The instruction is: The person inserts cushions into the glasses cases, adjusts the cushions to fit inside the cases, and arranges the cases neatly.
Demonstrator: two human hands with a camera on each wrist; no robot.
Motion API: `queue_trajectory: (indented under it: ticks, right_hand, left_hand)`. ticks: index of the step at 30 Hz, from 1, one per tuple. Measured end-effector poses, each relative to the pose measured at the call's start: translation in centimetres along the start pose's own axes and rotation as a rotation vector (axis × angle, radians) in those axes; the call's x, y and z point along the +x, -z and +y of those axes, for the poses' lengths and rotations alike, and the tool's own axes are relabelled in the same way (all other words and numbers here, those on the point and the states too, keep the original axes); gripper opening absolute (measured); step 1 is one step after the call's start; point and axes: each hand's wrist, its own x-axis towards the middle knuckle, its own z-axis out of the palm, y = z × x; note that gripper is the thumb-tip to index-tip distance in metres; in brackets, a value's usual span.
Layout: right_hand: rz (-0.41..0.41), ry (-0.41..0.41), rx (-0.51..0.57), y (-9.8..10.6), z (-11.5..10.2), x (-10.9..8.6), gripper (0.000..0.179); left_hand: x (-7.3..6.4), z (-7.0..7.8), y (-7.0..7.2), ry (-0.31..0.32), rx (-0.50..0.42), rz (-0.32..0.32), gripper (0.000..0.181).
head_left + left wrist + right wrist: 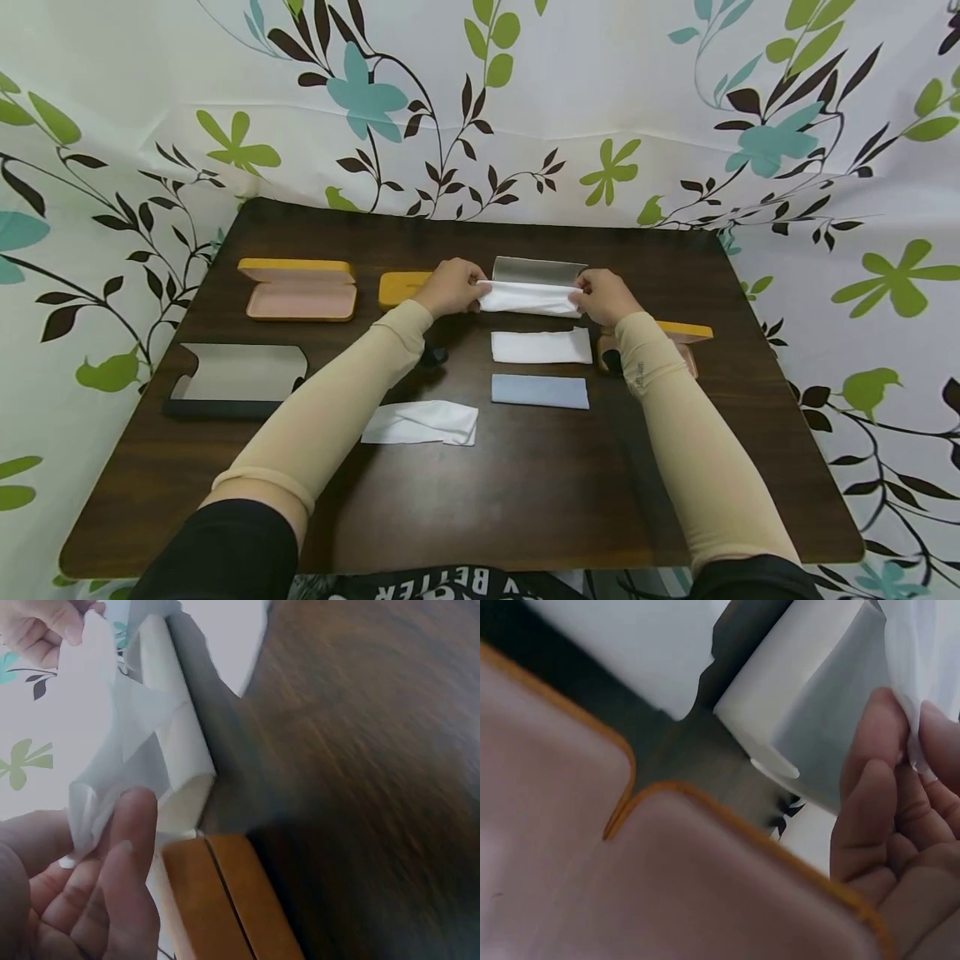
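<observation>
Left hand (452, 287) and right hand (606, 297) are over a dark wooden table (540, 492) backed by leaf-patterned fabric (517, 108). The right wrist view bares the pink inside of an orange-edged case (742, 885), partly behind the right sleeve (663, 375) from the head. Each hand pinches one end of a white cloth (528, 299), before an open pale case (536, 271).

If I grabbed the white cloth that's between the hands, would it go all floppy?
Probably floppy: the white cloth creases and bends where the left hand and right hand pinch it. It's likely light too, since it looks thin in the wrist views.
</observation>
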Motion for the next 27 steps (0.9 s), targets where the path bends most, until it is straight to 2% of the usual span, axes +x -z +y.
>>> queue_trajectory:
  ticks: [6, 12, 18, 21, 27]
  right_hand:
    - [-0.012, -0.031, 0.010, 0.1, 0.4, 0.6, 0.023]
    - [0.000, -0.053, -0.015, 0.4, 0.7, 1.3, 0.024]
    - [0.042, -0.067, -0.026, 0.3, 0.5, 1.5, 0.021]
    - [0.079, -0.066, -0.053, 0.2, 0.1, 1.5, 0.020]
    - [0.133, -0.086, -0.114, -0.1, 0.2, 2.1, 0.020]
  left_hand:
    - [0.8, 0.3, -0.1, 0.027, -0.072, -0.001, 0.018]
    - [2.1, 0.4, -0.5, 0.004, -0.045, 0.015, 0.019]
    - [2.8, 0.7, -0.8, 0.031, -0.042, 0.035, 0.018]
    - [3.3, 0.8, -1.1, 0.025, 0.027, 0.053, 0.018]
    - [4.2, 0.8, -1.6, 0.006, 0.289, 0.116, 0.021]
